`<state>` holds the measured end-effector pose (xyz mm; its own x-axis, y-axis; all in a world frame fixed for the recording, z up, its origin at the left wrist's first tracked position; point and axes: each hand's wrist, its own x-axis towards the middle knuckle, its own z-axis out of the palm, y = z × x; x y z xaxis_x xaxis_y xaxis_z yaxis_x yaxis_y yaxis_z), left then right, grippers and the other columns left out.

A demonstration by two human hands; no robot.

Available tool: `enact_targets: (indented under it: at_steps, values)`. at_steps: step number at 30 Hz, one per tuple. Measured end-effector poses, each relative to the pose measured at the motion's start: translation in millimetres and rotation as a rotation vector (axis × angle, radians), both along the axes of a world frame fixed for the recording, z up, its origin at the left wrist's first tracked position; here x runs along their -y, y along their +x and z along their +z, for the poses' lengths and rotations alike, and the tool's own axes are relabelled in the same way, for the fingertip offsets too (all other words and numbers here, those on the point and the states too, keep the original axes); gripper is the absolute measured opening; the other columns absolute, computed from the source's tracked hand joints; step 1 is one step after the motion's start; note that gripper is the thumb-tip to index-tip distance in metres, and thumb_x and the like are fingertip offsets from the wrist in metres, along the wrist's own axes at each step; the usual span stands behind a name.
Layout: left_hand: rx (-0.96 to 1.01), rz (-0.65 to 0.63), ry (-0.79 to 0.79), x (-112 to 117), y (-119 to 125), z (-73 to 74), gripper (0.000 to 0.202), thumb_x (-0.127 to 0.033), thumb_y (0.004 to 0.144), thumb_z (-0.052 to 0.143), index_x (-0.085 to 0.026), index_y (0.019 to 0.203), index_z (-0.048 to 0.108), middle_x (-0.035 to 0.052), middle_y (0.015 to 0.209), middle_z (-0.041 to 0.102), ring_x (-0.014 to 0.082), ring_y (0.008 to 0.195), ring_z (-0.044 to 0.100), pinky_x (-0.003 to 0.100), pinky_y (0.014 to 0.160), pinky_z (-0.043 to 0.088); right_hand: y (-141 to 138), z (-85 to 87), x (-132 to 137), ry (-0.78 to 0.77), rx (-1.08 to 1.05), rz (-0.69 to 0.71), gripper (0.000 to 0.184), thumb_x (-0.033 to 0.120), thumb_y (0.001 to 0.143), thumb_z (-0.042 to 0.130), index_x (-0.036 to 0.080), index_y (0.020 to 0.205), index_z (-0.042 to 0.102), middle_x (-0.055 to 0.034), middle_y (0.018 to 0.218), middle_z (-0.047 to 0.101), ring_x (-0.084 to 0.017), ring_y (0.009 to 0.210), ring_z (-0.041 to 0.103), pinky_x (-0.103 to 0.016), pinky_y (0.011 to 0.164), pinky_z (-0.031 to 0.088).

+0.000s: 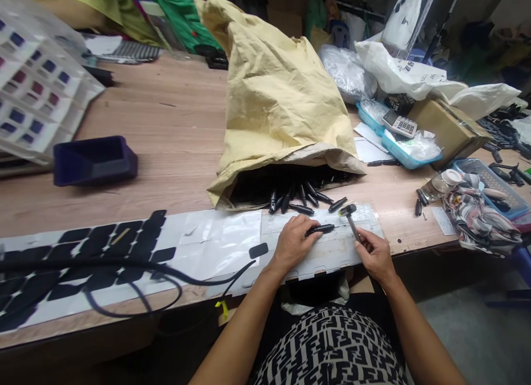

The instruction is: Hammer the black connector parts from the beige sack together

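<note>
My left hand [293,242] rests on a white sheet [323,246] at the table's near edge, fingers closed on a slim black pen-like part [320,229] held flat. My right hand [375,255] grips the handle of a small hammer [349,216], its black head raised just right of the part's tip. Behind my hands a large tan paper sack [276,97] lies open, with several black parts [301,199] spilling from its mouth.
Black adhesive pads on a white backing sheet [108,252] and a black cable [124,288] lie to the left. A dark blue tray [93,159] sits farther back. Blue baskets [398,147], a calculator [399,123], a cardboard box [450,128], plastic bags and a patterned cloth [477,211] crowd the right.
</note>
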<state>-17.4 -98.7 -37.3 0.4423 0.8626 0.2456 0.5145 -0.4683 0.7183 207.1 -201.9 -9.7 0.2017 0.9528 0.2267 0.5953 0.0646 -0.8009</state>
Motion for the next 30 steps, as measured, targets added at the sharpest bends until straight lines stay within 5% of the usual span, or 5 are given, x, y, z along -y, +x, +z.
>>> enact_targets:
  at_steps: [10, 22, 30]
  values:
    - [0.004, -0.017, 0.012, 1.0, 1.1, 0.4, 0.015, -0.027, 0.091, 0.062, -0.021, 0.102, 0.071, 0.0037, 0.090, 0.062, 0.0212, 0.090, 0.055, 0.038, 0.084, 0.046, -13.1, 17.5, 16.2, 0.114, 0.113, 0.156, 0.036, 0.018, 0.089, 0.059, 0.018, 0.124, 0.067, -0.0071, 0.095, 0.072, -0.018, 0.080, 0.065, -0.032, 0.075, 0.055]
    - [0.026, -0.006, -0.002, 0.1, 2.5, 2.6, 0.013, -0.022, 0.090, 0.064, -0.022, 0.100, 0.072, 0.0023, 0.086, 0.060, 0.0205, 0.089, 0.056, 0.037, 0.083, 0.045, -24.9, 23.1, 9.1, 0.164, 0.198, 0.229, 0.035, 0.016, 0.088, 0.058, 0.019, 0.122, 0.067, -0.0061, 0.089, 0.072, -0.019, 0.077, 0.063, -0.032, 0.070, 0.055]
    - [0.013, -0.006, -0.031, -1.6, 3.7, 1.5, 0.013, -0.022, 0.089, 0.064, -0.023, 0.099, 0.072, 0.0023, 0.087, 0.061, 0.0204, 0.090, 0.056, 0.036, 0.083, 0.045, -22.5, 4.9, 1.9, 0.036, 0.076, 0.163, 0.033, 0.021, 0.086, 0.061, 0.019, 0.118, 0.071, -0.0041, 0.084, 0.068, -0.016, 0.071, 0.061, -0.028, 0.064, 0.053]
